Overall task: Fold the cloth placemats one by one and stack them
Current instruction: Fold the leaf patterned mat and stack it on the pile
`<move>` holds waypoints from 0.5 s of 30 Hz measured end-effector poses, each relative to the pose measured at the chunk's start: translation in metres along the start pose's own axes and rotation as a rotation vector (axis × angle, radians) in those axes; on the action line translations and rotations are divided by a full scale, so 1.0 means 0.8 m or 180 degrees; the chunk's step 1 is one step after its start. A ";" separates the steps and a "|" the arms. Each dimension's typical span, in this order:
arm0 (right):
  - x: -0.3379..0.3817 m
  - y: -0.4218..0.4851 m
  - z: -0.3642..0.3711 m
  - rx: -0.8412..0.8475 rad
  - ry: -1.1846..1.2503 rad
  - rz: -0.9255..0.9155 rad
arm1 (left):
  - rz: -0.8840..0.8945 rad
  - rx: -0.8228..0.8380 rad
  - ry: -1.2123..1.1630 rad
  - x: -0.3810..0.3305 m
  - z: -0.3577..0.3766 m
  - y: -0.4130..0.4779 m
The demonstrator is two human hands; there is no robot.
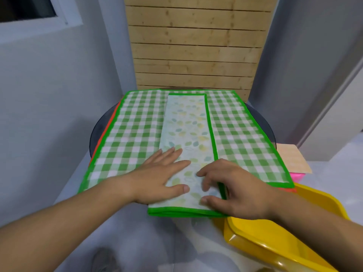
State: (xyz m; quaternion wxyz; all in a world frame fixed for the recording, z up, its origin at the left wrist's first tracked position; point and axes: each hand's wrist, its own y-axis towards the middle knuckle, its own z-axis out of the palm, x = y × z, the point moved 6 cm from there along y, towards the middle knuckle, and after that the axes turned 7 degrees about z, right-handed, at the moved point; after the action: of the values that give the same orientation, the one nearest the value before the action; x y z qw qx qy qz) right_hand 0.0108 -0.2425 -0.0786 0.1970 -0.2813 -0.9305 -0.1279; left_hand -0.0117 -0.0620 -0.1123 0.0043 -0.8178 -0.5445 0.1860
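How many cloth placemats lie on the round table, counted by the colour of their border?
Green border: 2, the folded leaf-print placemat and the flat checked placemat under it.
Orange border: 1, the bottom placemat, only its edge visible.
Total: 3

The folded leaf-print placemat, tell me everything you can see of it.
The narrow folded cloth placemat, pale with a green and yellow leaf print and green trim, lies flat, lengthwise away from the person, on an open green gingham placemat. The left hand presses flat on its near end; the right hand touches its near right edge with bent fingertips.
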 end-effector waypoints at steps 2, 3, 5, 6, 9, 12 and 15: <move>0.001 -0.010 0.003 0.0015 -0.0048 -0.0020 | -0.0011 0.0043 0.0055 0.000 0.004 0.000; 0.002 -0.014 0.004 0.0007 -0.0042 -0.0025 | -0.0015 0.0046 0.0077 -0.001 0.004 0.000; 0.007 -0.021 0.007 0.0013 -0.0014 -0.0045 | -0.0012 0.0052 0.0109 -0.003 0.004 0.000; 0.010 -0.023 0.009 0.0018 -0.0021 -0.0066 | -0.0016 0.0053 0.0105 -0.004 0.004 0.000; 0.016 -0.027 0.015 -0.0022 -0.0113 -0.0134 | -0.0030 0.0056 0.0058 -0.005 0.004 -0.001; 0.020 -0.029 0.018 -0.0108 -0.0290 -0.0202 | -0.0036 0.0053 0.0006 -0.006 0.003 -0.002; 0.023 -0.031 0.018 -0.0182 -0.0474 -0.0242 | -0.0050 0.0049 -0.0035 -0.005 0.002 -0.003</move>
State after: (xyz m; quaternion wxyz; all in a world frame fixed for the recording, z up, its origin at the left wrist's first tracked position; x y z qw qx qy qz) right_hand -0.0216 -0.2487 -0.0869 0.1142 -0.2600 -0.9485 -0.1405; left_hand -0.0154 -0.0651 -0.1125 0.0091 -0.8124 -0.5495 0.1946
